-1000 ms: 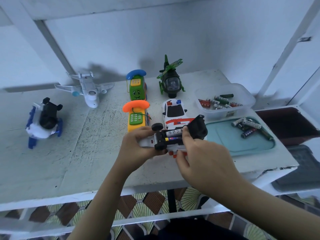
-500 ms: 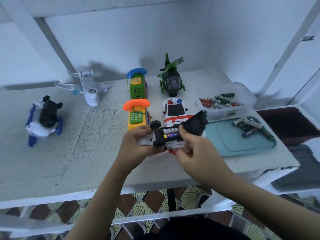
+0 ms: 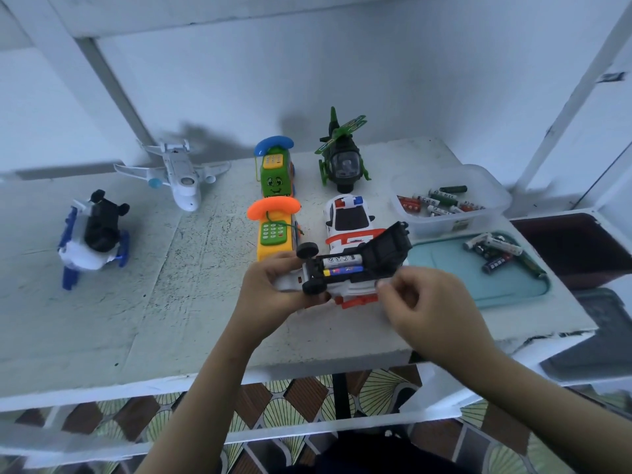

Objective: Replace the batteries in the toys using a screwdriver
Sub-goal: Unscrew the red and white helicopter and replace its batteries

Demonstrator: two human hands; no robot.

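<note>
Nearest, the left grip (image 3: 273, 289) grasps an upturned white-and-orange toy car (image 3: 352, 285) by its front end, just above the desk's (image 3: 171, 302) near edge. The car's black wheels point up. Its black battery cover (image 3: 386, 251) stands swung open, and two batteries (image 3: 342, 265) lie side by side in the compartment. The right grip (image 3: 434, 309) sits at the car's rear end with fingers curled; I cannot tell whether it pinches anything.

Just behind the right grip, a teal tray (image 3: 444, 271) carries a small heap of loose batteries (image 3: 496, 251). Behind the held car stand a white police car (image 3: 349, 217) and, beside it, a yellow toy phone (image 3: 277, 230) with an orange handset. A clear tub (image 3: 451, 225) beyond the tray holds more batteries (image 3: 441, 203).

Far left lies a blue-and-white toy (image 3: 92, 234). At the back stand a green toy phone (image 3: 275, 176), a green helicopter (image 3: 343, 159) and a white airplane (image 3: 178, 172).
</note>
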